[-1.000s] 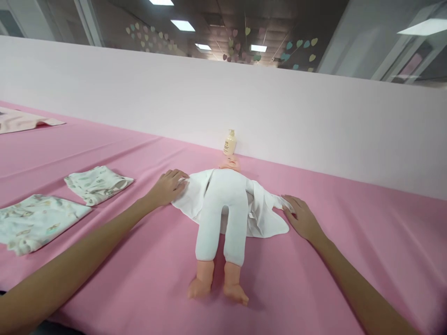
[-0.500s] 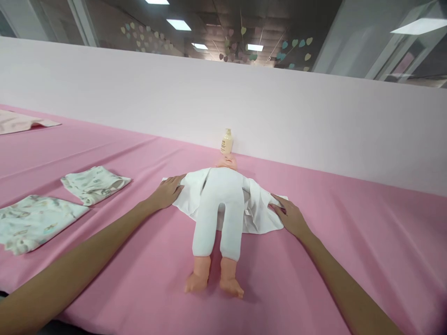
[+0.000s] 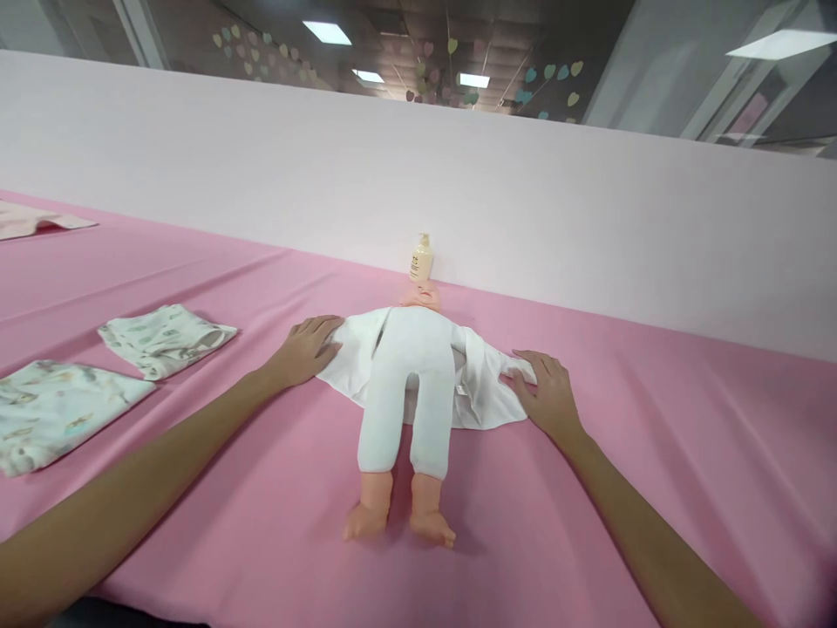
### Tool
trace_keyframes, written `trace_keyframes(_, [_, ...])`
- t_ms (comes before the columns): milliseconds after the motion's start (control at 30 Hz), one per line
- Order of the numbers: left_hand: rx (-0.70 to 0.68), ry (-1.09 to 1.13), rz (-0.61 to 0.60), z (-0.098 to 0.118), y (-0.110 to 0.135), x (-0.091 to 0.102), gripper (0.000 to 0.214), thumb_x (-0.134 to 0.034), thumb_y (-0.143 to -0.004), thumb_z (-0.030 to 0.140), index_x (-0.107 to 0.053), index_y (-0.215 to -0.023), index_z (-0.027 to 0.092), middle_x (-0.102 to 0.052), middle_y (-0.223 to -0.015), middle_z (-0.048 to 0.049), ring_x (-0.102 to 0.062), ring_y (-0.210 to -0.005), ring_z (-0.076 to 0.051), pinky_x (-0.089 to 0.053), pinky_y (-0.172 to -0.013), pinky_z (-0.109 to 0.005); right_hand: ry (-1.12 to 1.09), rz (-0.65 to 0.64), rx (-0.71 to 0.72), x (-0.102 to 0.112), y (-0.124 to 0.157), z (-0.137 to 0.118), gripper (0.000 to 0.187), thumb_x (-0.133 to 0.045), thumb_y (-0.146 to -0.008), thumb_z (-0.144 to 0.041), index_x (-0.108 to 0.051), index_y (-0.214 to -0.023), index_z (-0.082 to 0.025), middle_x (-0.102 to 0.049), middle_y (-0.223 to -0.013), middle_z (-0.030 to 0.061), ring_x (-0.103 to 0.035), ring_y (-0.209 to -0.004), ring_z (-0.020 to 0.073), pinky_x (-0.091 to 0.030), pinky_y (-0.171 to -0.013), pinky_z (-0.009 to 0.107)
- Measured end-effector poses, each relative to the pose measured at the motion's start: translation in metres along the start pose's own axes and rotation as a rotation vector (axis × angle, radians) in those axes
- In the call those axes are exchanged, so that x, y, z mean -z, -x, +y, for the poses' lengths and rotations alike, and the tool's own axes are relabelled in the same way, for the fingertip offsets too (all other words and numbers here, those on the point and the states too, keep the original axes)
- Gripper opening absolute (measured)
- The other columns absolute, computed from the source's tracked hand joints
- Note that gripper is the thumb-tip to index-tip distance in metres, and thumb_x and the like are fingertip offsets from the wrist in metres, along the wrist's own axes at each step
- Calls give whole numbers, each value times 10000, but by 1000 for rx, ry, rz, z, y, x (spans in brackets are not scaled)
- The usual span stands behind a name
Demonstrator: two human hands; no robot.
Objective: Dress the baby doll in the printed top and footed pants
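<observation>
The doll [image 3: 406,410] is white with peach feet [image 3: 367,520], the garment [image 3: 493,397] plain white. 2 cloths [image 3: 62,406] show muted green-and-tan prints on white; the sheet [image 3: 281,523] is pink.

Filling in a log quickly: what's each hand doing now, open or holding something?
Left hand: open, resting on the white cloth garment at one side.
Right hand: open, resting on the garment's opposite side.

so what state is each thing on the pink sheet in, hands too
baby doll, on its back, legs slightly apart, feet bare
white baby shirt, open, spread out under the doll
left hand, resting on the shirt, thumb apart
right hand, on the shirt's other side, thumb apart
pump bottle, upright
two printed baby garments, folded
pale pink cloth, flat, partly out of view
pink sheet, spread, creased
</observation>
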State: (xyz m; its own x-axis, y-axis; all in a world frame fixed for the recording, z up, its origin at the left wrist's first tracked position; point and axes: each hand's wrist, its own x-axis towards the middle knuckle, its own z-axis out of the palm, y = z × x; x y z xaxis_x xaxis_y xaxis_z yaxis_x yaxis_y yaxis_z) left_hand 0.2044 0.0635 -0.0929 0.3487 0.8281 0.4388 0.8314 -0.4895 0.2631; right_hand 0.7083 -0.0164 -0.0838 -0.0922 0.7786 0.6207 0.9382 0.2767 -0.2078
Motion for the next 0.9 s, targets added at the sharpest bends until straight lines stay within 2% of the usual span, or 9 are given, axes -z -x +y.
trace_keyframes(100, [-122, 74, 40, 17, 2, 16, 447, -432, -1042, 508, -617, -1366, 261, -641, -1441, -98, -547, -1338, -325, -382, -1163, -494, -75, -78, 190, 11, -1, -23, 319, -470, -1049, -406, -683, -1242, -267, -729, -1230, 122, -638, -1202, 327, -463, -1076, 510])
trace_keyframes(233, [-371, 169, -147, 48, 7, 31, 323, -483, -1056, 495, -686, -1184, 278, -715, -1252, -69, -619, -1187, -274, -418, -1098, -429, -205, -355, 353, 21, 0, -59, 212, -500, -1047, -363, -663, -1148, -273, -726, -1145, 102, -662, -1052, 287, -511, -947, 458])
trace_keyframes(367, [-496, 178, -328, 67, 13, 34, 204, -543, -1042, 414, -660, -1054, 247, -717, -1056, -42, -622, -961, -220, -444, -943, -378, -198, -654, 270, 29, 2, -84, 119, -482, -1027, -290, -583, -976, -252, -702, -939, 44, -627, -819, 220, -478, -745, 357])
trace_keyframes(467, [-491, 173, -384, 71, 14, 34, 143, -582, -1013, 360, -636, -973, 234, -686, -953, -28, -592, -895, -207, -433, -879, -352, -156, -775, 156, 36, 2, -93, 148, -466, -1031, -310, -507, -900, -254, -655, -798, 4, -565, -694, 190, -390, -629, 318])
trace_keyframes(600, [-448, 203, -418, 72, 14, 37, 127, -628, -977, 349, -622, -937, 229, -652, -879, -10, -571, -857, -198, -427, -843, -331, -130, -857, 36, 44, 1, -100, 229, -492, -1026, -377, -450, -840, -251, -629, -743, -12, -523, -633, 173, -334, -576, 312])
trace_keyframes(733, [-483, 232, -429, 77, 15, 37, 113, -643, -956, 313, -615, -891, 225, -640, -829, -3, -559, -813, -187, -430, -856, -336, -129, -925, -36, 51, -2, -104, 298, -487, -1028, -418, -458, -789, -242, -610, -721, -11, -514, -617, 169, -338, -562, 314])
trace_keyframes(800, [-512, 239, -433, 80, 16, 37, 112, -654, -945, 301, -615, -871, 227, -647, -824, -10, -555, -814, -194, -432, -846, -340, -122, -902, 9, 53, -4, -108, 295, -498, -1020, -407, -489, -777, -239, -620, -755, 4, -539, -666, 182, -365, -589, 320])
trace_keyframes(900, [-532, 257, -435, 84, 18, 38, 103, -647, -947, 296, -624, -870, 232, -675, -882, -34, -570, -864, -213, -441, -855, -349, -164, -792, 137, 52, -5, -116, 229, -514, -1007, -355, -555, -817, -234, -665, -957, 47, -602, -873, 219, -435, -708, 339])
